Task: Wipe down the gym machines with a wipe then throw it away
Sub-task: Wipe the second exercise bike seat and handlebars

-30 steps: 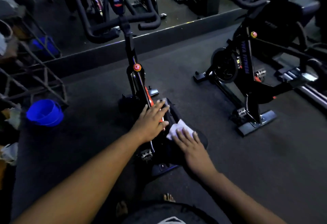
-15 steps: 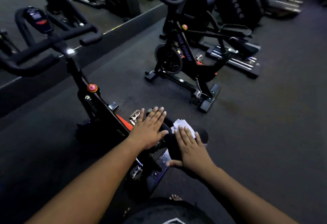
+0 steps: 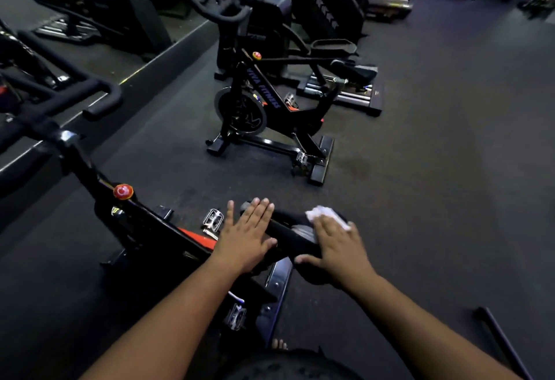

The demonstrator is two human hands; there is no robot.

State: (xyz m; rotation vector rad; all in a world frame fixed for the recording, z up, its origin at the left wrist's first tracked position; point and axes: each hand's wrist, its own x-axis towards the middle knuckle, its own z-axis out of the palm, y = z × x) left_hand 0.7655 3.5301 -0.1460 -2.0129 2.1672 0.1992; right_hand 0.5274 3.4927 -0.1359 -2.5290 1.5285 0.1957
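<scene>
Since a moment ago the view has swung right, so the near bike's (image 3: 168, 229) handlebars (image 3: 60, 103) now sit at the far left and a second bike (image 3: 270, 115) stands mid-floor, while both hands have kept their places on the saddle (image 3: 288, 235). The left hand (image 3: 244, 238) lies flat on the saddle's left side, fingers straight and spread, gripping nothing. The right hand (image 3: 336, 244) presses a white wipe (image 3: 326, 214) onto the saddle's right side, fingers extended over it and thumb stretched toward the left; the wipe lies under the fingertips, its crumpled edge showing just beyond them on the far side. A red knob (image 3: 123, 191) sits on the near bike's frame, left of the hands, and a metal pedal (image 3: 213, 219) shows just beside the left hand. Farther off, beyond the second bike, a larger dark machine (image 3: 330, 4) stands on the dark floor (image 3: 435, 169). Bare toes (image 3: 279, 343) show at the near edge, below the saddle.
</scene>
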